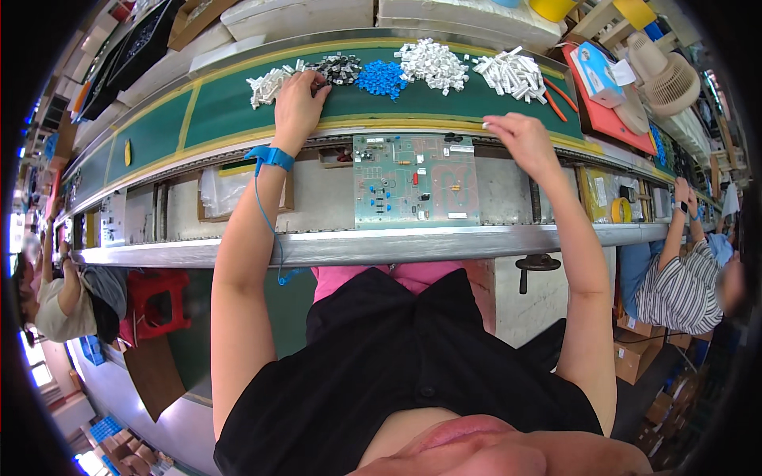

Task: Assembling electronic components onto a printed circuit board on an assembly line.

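Note:
My left hand [299,101] reaches onto the far green work surface, its fingers curled over the spot where a pile of white parts [266,85] meets a pile of black parts [340,69]. The thumb sits apart from the fingers, and some fingertips are hidden. A blue wrist strap [272,157] with a coiled cord circles that wrist. My right hand [520,136] hovers at the rail, right of the circuit board, pinching a small white part [486,124]. Between my arms lies the pale green circuit board [397,202], fitted with several small components.
Blue parts [382,80], white connectors [433,65] and long white pieces [512,75] are heaped farther right, beside orange-handled pliers [560,99]. A metal rail [333,247] runs along the near edge. A fan [663,71] stands back right. Other people sit at both sides.

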{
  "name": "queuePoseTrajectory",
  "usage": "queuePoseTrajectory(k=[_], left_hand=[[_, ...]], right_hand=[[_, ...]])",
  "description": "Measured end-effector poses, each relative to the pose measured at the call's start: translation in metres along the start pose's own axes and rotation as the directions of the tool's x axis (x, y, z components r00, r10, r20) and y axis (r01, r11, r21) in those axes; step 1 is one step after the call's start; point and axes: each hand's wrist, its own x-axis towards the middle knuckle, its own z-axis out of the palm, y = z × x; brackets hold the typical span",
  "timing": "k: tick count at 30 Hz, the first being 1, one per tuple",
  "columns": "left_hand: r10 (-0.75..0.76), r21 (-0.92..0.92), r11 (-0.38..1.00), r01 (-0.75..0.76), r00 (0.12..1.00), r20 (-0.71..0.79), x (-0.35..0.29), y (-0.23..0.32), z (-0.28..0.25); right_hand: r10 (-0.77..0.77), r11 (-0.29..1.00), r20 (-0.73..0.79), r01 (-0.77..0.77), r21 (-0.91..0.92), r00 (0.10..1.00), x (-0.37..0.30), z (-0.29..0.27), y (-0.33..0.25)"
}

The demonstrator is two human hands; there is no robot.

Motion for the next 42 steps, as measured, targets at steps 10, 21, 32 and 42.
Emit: queuePoseTrajectory(k=[10,21,32,42], left_hand=[[-0.09,-0.253,0.964,0.078,0.995,-0.037,-0.001,0.018,-0.015],[-0.179,-0.649,0.674,0.353,0.931,0.32,-0.025,0.024,-0.042],[-0.114,-0.54,0.748,0.387,0.876,0.469,-0.06,0.041,-0.058],[0.1,-0.274,0.962,-0.015,0.95,0.297,-0.07,0.078,-0.036]], right_hand=[[-0.056,0.998,0.192,0.059,-0.009,0.98,-0.027,0.028,-0.038],[-0.027,1.0,0.226,0.028,-0.004,0.974,-0.022,0.028,-0.037],[-0.341,0.938,0.055,0.335,0.091,0.939,0.053,0.037,-0.102],[-0.509,0.858,-0.097,0.495,-0.137,0.855,0.15,0.117,-0.126]])
